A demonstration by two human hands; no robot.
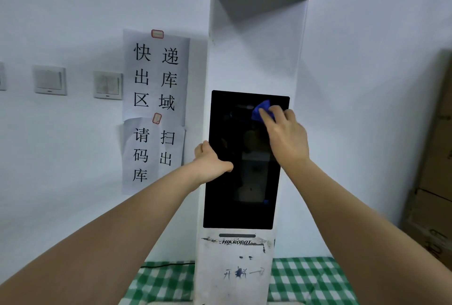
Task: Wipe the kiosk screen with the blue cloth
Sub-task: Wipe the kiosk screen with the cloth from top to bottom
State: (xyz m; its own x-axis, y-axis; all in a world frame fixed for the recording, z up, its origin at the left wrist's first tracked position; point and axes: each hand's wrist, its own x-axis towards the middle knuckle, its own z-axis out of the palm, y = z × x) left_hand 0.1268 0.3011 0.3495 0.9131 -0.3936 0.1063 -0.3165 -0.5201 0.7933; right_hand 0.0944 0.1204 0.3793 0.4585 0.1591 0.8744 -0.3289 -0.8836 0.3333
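Note:
A tall white kiosk [254,60] stands in front of me, with a dark, switched-off screen [234,192] set in its front. My right hand [283,133] presses a bunched blue cloth [260,111] against the screen's upper right part; most of the cloth is hidden under my fingers. My left hand [211,160] grips the kiosk's left edge at mid-screen height, thumb on the glass, fingers wrapped around the side.
Paper signs [156,106] with black characters hang on the white wall left of the kiosk, with wall switches [50,80] further left. A green checked cloth [308,280] covers the surface under the kiosk. Cardboard boxes [435,182] stand at the right edge.

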